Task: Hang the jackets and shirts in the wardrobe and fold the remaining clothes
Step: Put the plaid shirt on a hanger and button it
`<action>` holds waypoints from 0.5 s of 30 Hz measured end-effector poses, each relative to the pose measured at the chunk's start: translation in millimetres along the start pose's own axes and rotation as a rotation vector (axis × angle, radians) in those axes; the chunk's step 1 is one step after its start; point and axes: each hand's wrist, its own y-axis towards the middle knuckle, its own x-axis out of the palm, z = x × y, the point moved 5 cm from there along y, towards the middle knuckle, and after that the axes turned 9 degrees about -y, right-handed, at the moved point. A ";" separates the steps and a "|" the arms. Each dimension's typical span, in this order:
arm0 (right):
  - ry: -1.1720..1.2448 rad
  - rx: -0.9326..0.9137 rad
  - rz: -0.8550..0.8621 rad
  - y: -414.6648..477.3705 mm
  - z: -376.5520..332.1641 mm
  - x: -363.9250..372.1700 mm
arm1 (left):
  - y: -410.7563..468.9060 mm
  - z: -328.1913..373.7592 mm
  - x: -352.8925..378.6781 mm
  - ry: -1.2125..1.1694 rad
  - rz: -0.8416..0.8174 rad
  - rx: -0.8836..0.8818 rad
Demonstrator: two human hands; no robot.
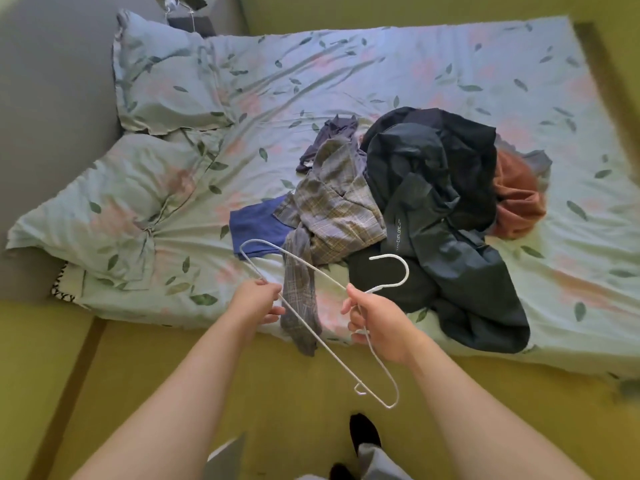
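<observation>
Head | left hand [258,299], right hand [379,323] grasp white hanger [332,355] | clothes pile [415,188], seemingly untouched, on bed [381,71]

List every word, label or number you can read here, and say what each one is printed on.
"EXPLORE" is a likely reading only: small white print running vertically on the dark jacket, at about. The letters are small and partly blurred.
A row of tiny marks beside that word is too small to read.
No other text shows on the plaid shirt, the white hanger or the bedsheet.

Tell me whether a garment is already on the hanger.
No. The white hanger is bare, held by the left hand and right hand above the bed's clothes pile.
</observation>
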 end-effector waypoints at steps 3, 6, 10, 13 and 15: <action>-0.110 -0.043 0.072 -14.8 -14.2 -4.2 | 6.4 8.0 10.9 0.089 -0.041 -0.023; -0.171 -0.061 0.230 -17.5 -22.8 -13.4 | 26.8 18.0 27.3 0.211 -0.109 -0.001; -0.236 -0.038 0.533 -7.8 -24.7 -38.7 | 75.1 14.1 67.8 0.437 -0.279 -0.066; -0.247 0.008 0.678 5.2 -29.1 -55.6 | 124.9 20.0 103.0 0.631 -0.326 0.004; -0.244 0.020 0.751 16.0 -32.0 -64.1 | 158.6 27.1 128.5 0.813 -0.354 0.117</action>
